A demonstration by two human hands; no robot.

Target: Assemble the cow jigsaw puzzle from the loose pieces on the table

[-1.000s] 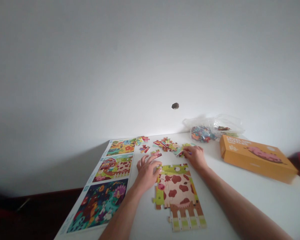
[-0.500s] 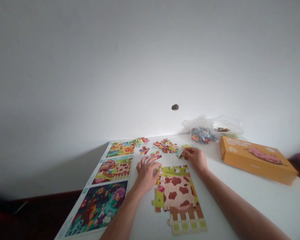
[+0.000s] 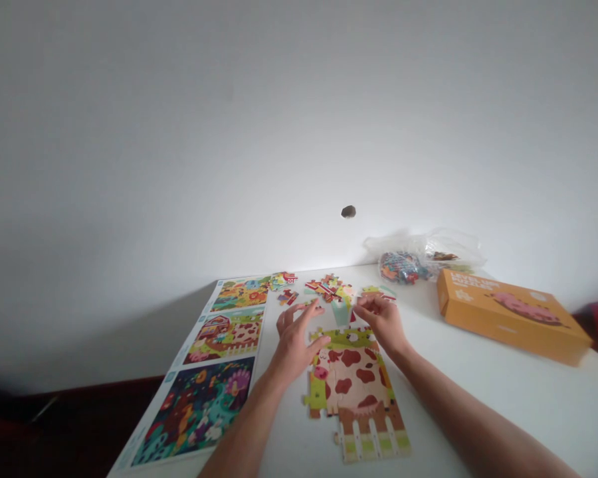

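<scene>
A partly joined cow puzzle lies flat on the white table, with a fence along its near side. Between thumb and fingers, my right hand pinches a pale green puzzle piece just beyond the puzzle's far edge. My left hand hovers at the puzzle's upper left corner, fingers spread and nothing in them. Past my hands lies a heap of loose puzzle pieces. One separate puzzle piece sits left of the heap, and a small one is partly hidden by my left fingers.
On the left lies a picture sheet with three printed scenes. An orange puzzle box stands to the right. Clear plastic bags holding more pieces rest at the back against the white wall, which has a hole.
My right hand has moved left with the pale green piece, from the right of the heap to above the puzzle. My left hand has shifted slightly, its fingers reaching further forward.
</scene>
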